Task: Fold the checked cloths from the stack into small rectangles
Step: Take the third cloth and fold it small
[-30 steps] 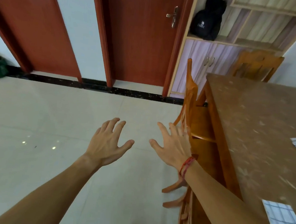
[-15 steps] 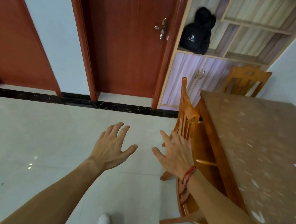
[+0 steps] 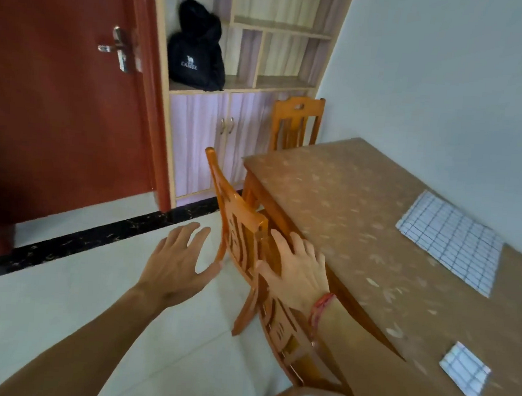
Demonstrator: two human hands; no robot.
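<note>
Left hand [image 3: 177,266], beside the chair [image 3: 245,227], and right hand [image 3: 298,271], over its backrest, hold nothing, fingers spread. The unfolded checked cloth [image 3: 449,242] lies flat at the counter's [image 3: 331,196] far right; a folded rectangle [image 3: 464,369] lies nearer. The cloth appears thin, light and limp: pinch two adjacent corners.

Black bag [image 3: 196,57] on shelf: white "CAMEL" txt w/ camel logo.
</note>
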